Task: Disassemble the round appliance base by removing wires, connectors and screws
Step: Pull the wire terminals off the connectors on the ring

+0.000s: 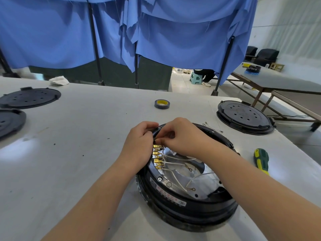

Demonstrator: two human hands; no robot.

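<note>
The round black appliance base (187,211) lies open side up on the white table, just right of centre. Inside it a row of brass connectors (157,158) lines the left rim, with white wires (175,178) running into the silver interior. My left hand (139,141) grips the base's left rim beside the top of the connector row. My right hand (182,136) reaches over the rim, and its fingertips pinch a connector at the top of that row. What lies under the fingers is hidden.
A green and yellow screwdriver (261,160) lies right of the base. A roll of tape (161,104) sits behind it. Black round covers rest at far right (245,117) and far left (29,98). Loose wires (212,127) lie behind the base. Blue curtains hang beyond.
</note>
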